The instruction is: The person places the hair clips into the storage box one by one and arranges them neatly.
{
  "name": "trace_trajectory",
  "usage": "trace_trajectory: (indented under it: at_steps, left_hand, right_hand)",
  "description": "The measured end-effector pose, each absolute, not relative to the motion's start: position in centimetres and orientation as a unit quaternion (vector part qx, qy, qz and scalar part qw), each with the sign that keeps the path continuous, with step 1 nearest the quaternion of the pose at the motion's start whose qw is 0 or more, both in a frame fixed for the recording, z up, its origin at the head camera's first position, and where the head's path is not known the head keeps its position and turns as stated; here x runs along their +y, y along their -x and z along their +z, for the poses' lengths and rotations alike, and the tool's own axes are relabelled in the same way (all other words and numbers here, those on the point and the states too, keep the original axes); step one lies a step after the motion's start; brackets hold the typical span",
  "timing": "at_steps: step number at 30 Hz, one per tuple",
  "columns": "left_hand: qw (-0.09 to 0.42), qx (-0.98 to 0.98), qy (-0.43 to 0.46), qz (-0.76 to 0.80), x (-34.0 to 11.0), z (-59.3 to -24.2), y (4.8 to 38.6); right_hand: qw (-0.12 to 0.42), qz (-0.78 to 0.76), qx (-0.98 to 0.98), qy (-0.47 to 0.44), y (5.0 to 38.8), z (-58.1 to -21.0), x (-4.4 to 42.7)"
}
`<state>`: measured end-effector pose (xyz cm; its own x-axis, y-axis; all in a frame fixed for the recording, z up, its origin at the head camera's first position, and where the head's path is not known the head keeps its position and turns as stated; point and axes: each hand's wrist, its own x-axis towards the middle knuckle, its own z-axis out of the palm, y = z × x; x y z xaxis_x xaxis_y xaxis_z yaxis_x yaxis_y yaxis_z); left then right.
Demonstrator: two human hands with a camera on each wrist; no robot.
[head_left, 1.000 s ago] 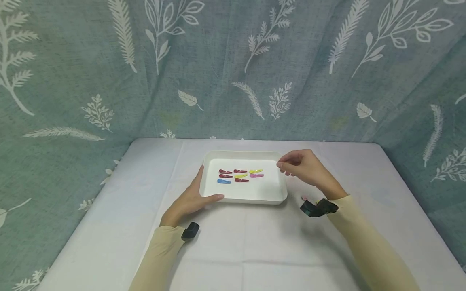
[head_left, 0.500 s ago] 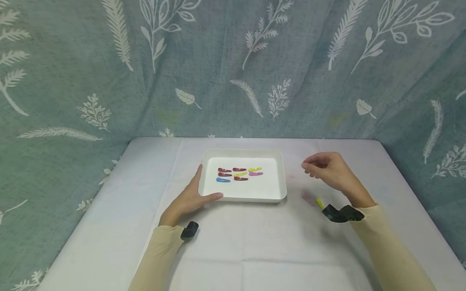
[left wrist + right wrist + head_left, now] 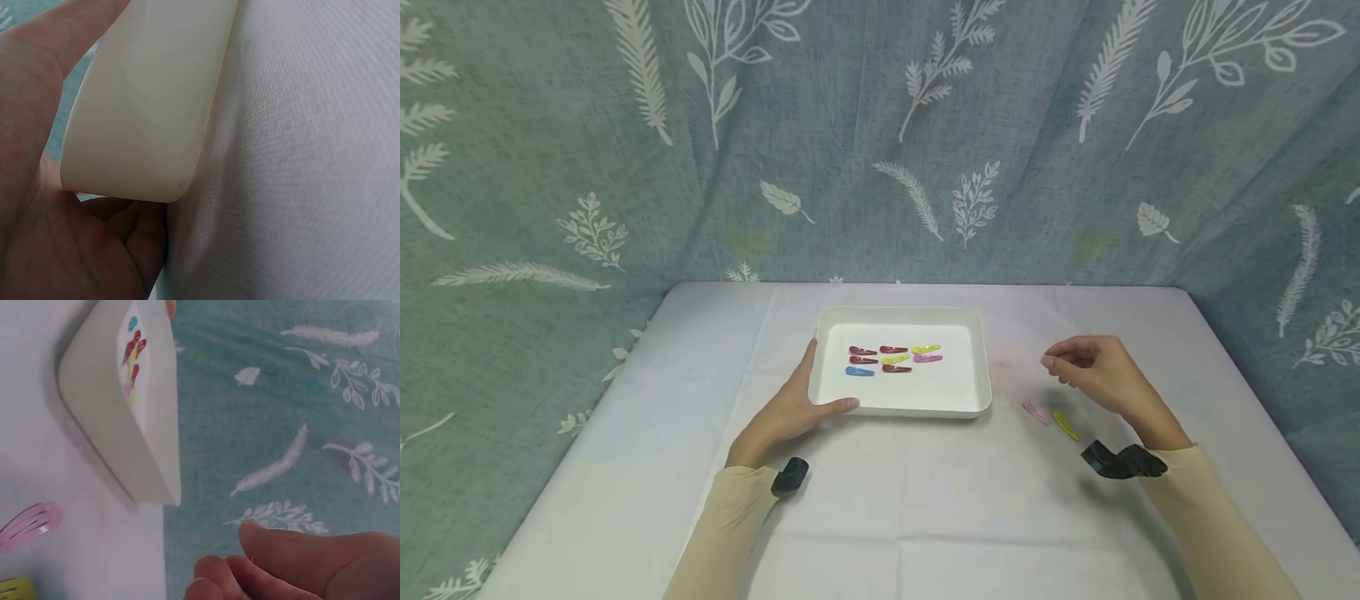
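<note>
My left hand [image 3: 793, 408] grips the near left corner of a white tray [image 3: 940, 412], thumb along the front rim and fingers at the left side. Inside lie snap hair clips: several dark red ones such as this red clip [image 3: 897, 368], two yellow, a pink clip [image 3: 927, 358] and a blue clip [image 3: 860, 372]. Right of the tray, my right hand [image 3: 1101, 375] hovers above the table with loosely curled fingers and nothing visible in them. Below it on the cloth lie a pink hair clip [image 3: 1036, 412] and a yellow hair clip [image 3: 1065, 424].
A white cloth [image 3: 895, 500] covers the table. Behind it hangs a blue-green curtain [image 3: 850, 125] with a white leaf print. Each forearm carries a black wrist camera, the right camera [image 3: 1123, 461] close to the yellow clip.
My right hand has moved from the tray's right edge further right and toward me, bringing the loose pink and yellow clips into view. The left hand stays on the tray.
</note>
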<state>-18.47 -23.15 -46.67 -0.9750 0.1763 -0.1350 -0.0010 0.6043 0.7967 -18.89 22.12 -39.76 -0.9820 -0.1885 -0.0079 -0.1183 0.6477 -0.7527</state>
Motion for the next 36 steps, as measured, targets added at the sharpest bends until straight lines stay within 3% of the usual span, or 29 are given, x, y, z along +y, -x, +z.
trace_trajectory:
  at_steps: [24,36]
  left_hand:
    - [0.085,0.890,-0.062,0.444,-22.9,-46.6,18.6]
    - [0.092,0.892,-0.048,0.439,-23.2,-46.7,18.3]
  right_hand:
    - [0.050,-0.361,0.928,0.070,17.3,-42.9,24.6]
    - [0.103,-0.345,0.928,0.094,17.5,-44.2,24.8]
